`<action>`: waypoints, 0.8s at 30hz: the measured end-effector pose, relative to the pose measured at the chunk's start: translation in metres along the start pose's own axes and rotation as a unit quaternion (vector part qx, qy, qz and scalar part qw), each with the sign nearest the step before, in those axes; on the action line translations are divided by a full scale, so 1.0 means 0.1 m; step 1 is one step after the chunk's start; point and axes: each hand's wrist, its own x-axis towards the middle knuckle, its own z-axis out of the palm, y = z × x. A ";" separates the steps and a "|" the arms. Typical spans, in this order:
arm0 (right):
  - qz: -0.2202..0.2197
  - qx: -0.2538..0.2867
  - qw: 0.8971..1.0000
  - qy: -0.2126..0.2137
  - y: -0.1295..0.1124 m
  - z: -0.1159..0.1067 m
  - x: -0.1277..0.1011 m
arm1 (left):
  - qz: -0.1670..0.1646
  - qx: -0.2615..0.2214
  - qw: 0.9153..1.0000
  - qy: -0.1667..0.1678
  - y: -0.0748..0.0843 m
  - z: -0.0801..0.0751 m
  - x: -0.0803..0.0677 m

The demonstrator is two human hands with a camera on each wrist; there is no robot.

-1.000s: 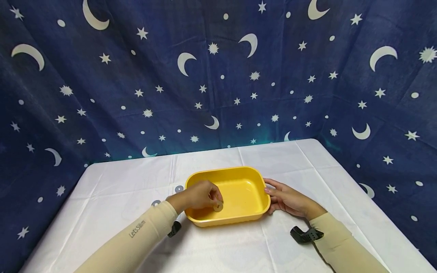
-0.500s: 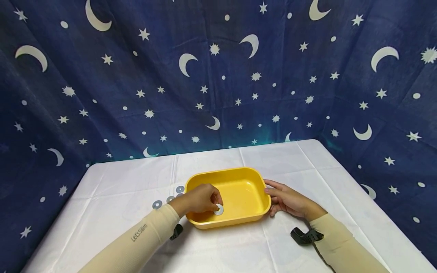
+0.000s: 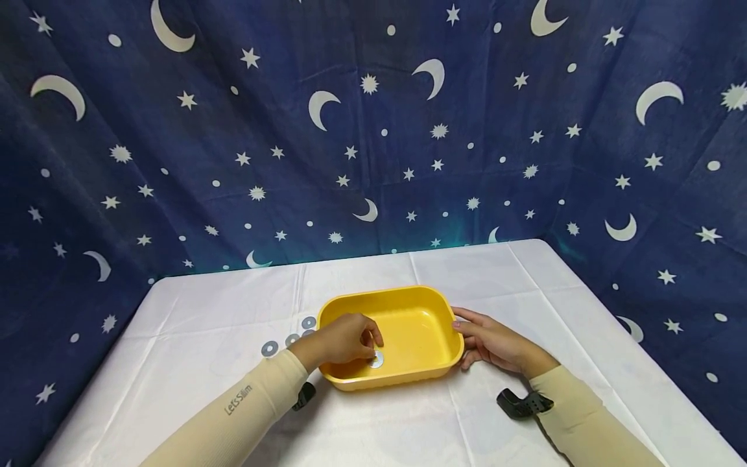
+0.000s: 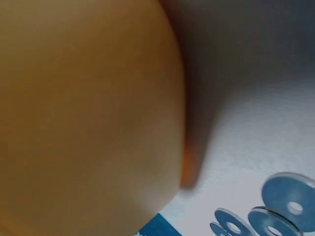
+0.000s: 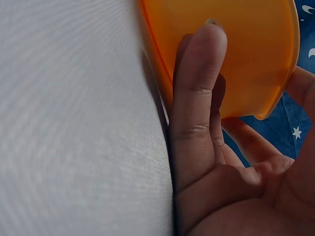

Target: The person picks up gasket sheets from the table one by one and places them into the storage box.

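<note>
A yellow plastic tub (image 3: 420,305) stands in the middle of the white-covered table (image 3: 222,305). My left hand (image 3: 341,338) reaches over the tub's left rim, its fingers curled. Its fingertips pinch a flat metal washer (image 3: 376,359) that lies low on the tub's floor. My right hand (image 3: 490,340) rests with straight fingers against the tub's right outer wall (image 5: 231,54). The fingers (image 5: 197,98) lie along that wall. In the left wrist view the blurred tub wall (image 4: 83,108) fills most of the frame.
Three more washers (image 3: 270,348) (image 3: 292,339) (image 3: 308,322) lie on the cloth just left of the tub, also visible as washers (image 4: 290,201) in the left wrist view. A dark blue star-and-moon curtain (image 3: 373,130) closes off the back and sides.
My left hand has lowered the washer from a tilted hold above the tub's floor down onto it. The right hand and the tub have stayed still.
</note>
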 end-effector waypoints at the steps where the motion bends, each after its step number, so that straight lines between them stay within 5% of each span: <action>1: -0.001 -0.002 1.000 0.000 -0.01 0.00 0.00 | 0.007 -0.001 1.000 0.003 0.00 -0.01 0.00; 9: 0.002 -0.008 1.000 0.005 -0.04 -0.02 -0.01 | 0.066 -0.035 0.994 0.085 0.04 -0.17 -0.16; 18: -0.004 0.002 1.000 0.000 -0.01 -0.02 -0.03 | 0.033 -0.050 0.982 0.181 -0.01 -0.43 -0.54; 24: -0.010 0.009 1.000 -0.006 0.01 -0.02 0.00 | -0.011 -0.034 0.972 0.232 -0.22 -0.53 -0.69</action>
